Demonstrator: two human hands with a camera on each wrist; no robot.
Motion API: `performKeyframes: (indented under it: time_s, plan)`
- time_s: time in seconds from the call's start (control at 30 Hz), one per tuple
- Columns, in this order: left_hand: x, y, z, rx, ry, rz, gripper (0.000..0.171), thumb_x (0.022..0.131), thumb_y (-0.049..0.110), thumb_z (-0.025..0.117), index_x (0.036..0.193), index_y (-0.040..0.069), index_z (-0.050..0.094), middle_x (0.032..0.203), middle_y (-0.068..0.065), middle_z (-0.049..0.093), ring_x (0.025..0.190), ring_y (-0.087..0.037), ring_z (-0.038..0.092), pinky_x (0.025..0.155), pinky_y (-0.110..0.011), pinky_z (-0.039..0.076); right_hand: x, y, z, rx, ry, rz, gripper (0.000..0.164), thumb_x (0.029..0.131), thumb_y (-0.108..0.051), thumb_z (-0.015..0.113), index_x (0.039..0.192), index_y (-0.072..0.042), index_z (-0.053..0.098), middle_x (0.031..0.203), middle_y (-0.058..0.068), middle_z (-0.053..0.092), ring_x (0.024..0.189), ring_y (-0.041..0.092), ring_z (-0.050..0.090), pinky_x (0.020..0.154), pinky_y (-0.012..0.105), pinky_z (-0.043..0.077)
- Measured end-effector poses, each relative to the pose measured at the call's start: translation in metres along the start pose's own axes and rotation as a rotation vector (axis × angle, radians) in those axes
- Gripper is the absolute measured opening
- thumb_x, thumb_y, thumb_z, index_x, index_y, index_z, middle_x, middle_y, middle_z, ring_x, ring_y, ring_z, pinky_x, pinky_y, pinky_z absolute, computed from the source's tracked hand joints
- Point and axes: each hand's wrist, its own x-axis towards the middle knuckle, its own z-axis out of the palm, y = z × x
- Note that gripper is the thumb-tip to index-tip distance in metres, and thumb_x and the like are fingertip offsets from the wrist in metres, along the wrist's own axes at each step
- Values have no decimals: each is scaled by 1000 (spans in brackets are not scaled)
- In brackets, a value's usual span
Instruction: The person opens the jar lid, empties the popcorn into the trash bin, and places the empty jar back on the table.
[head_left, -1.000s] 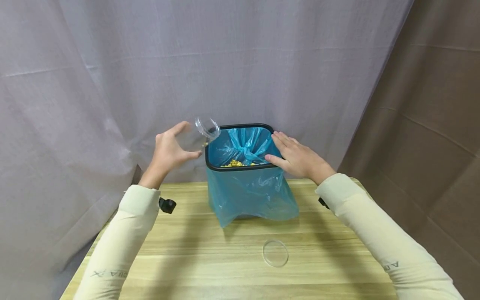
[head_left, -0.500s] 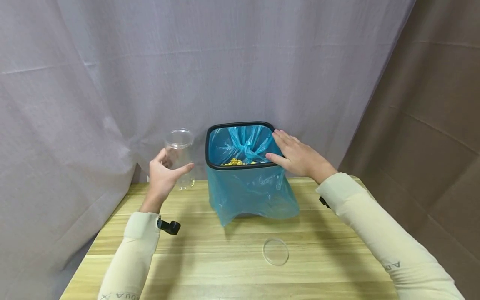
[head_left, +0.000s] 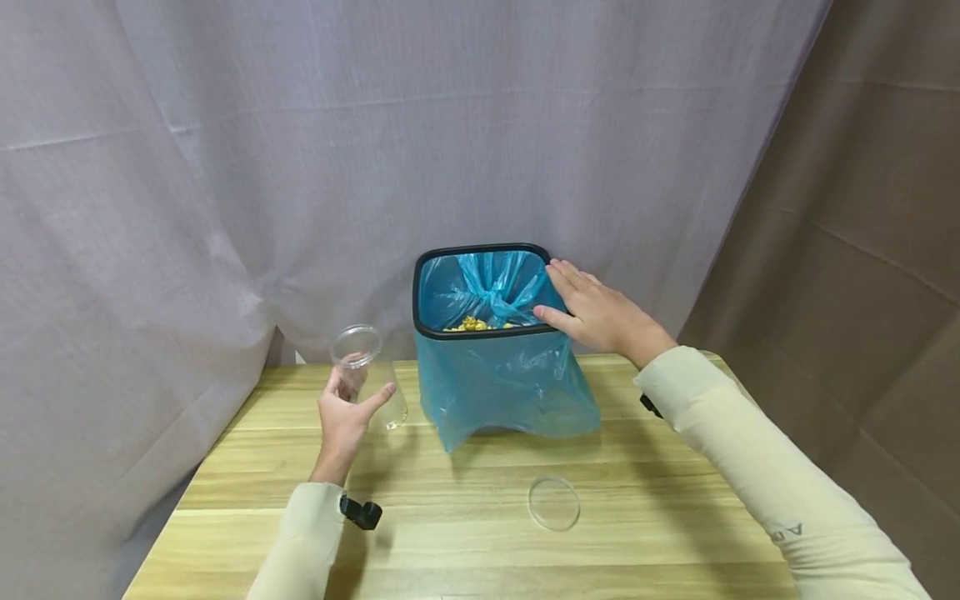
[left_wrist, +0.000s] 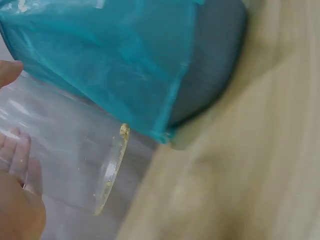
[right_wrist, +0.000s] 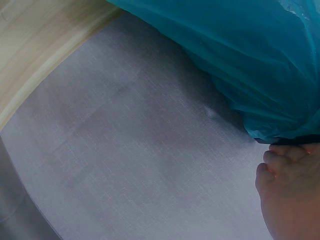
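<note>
My left hand [head_left: 347,423] grips a clear plastic cup [head_left: 385,383] just above the table, left of the bin. The cup tilts, its mouth toward the upper left. In the left wrist view, yellowish crumbs [left_wrist: 123,131] cling to its bottom edge. My right hand [head_left: 603,315] rests on the right rim of the waste bin [head_left: 487,335], fingers straight; in the right wrist view only part of that hand [right_wrist: 292,192] shows. A blue bag [head_left: 502,383] lines the bin and hangs over its outside. Yellow pieces resembling popcorn [head_left: 471,324] lie inside.
A clear round lid [head_left: 554,503] lies on the wooden table [head_left: 435,542] in front of the bin. Behind the table hangs a grey curtain [head_left: 480,150], with a brown one [head_left: 847,275] on the right.
My left hand has brought the cup from over the bin's left rim to the left, then down toward the table, turning its mouth upward. The right hand stays on the rim.
</note>
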Motion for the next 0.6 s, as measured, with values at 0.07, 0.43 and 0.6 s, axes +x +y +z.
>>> performKeyframes:
  time_s: [0.07, 0.43, 0.6]
  plan:
    - [-6, -6, -1, 0, 5, -17, 71, 66, 6, 88, 128, 17, 56, 131, -4, 60, 124, -12, 56, 110, -22, 40, 0, 0, 0, 0, 0, 2, 91, 92, -74, 23, 156, -13, 2, 165, 7, 1, 153, 28, 4, 124, 51, 12]
    - [-21, -39, -2, 39, -43, -77, 74, 66, 8, 88, 131, 13, 52, 136, -7, 57, 131, -20, 51, 115, -31, 36, 1, 2, 4, 15, 11, 2, 91, 92, -74, 23, 156, -13, 2, 165, 6, 2, 153, 27, 4, 124, 50, 12]
    - [-20, -55, -5, 65, -58, -22, 72, 65, 11, 89, 126, 14, 51, 132, -3, 59, 131, -20, 51, 116, -34, 35, 1, 2, 4, 27, 18, -1, 91, 91, -74, 24, 156, -14, 2, 165, 5, 1, 153, 27, 4, 124, 50, 11]
